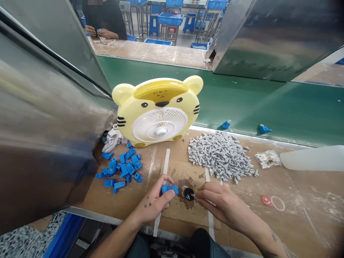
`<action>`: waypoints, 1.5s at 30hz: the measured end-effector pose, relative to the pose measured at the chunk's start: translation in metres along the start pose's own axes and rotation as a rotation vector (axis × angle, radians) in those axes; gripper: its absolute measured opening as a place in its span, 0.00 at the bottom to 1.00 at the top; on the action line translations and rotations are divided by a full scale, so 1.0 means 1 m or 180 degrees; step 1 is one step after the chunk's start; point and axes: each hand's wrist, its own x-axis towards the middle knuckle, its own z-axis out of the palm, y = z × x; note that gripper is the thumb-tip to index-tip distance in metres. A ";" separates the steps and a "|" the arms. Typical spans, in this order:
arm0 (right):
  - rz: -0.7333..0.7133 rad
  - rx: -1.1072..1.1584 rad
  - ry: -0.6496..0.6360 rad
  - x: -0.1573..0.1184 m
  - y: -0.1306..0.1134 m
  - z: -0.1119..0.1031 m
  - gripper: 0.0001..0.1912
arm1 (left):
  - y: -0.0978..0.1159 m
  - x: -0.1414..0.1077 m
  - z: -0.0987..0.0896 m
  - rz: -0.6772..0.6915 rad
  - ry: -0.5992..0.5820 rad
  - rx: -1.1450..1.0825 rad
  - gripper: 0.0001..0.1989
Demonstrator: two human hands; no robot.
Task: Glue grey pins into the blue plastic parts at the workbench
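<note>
My left hand (158, 200) is closed around a blue plastic part (170, 189), with the thumb along its near side. To the right of it stands a small round pot of black liquid (189, 194), on a spotted piece of cardboard (185, 172). Over the pot's right edge, my right hand (215, 199) pinches a small light grey piece (194, 195), its end at the liquid; the fingers hide most of it. A heap of small grey pieces (220, 156) lies beyond my right hand. Several more blue plastic parts (125, 168) are scattered beyond my left hand.
A yellow animal-faced fan (161, 111) stands behind the work spot. Past it runs a green conveyor belt (247, 96) carrying two blue parts. At the right are a white bottle (311, 158), a small bag (268, 158) and a red disc (266, 200). A person (106, 21) sits across.
</note>
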 end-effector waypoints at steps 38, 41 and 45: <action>-0.1141 0.0475 -0.0229 0.061 -0.027 -0.059 0.15 | 0.037 0.025 0.041 -0.1865 -0.0004 -0.0765 0.30; -0.0749 0.0988 -0.0351 0.066 -0.019 -0.072 0.11 | 0.045 0.022 0.041 -0.2235 -0.0612 -0.0659 0.35; -0.0510 0.1403 -0.0200 0.066 -0.014 -0.072 0.10 | 0.048 0.022 0.037 -0.2273 -0.0841 -0.0599 0.36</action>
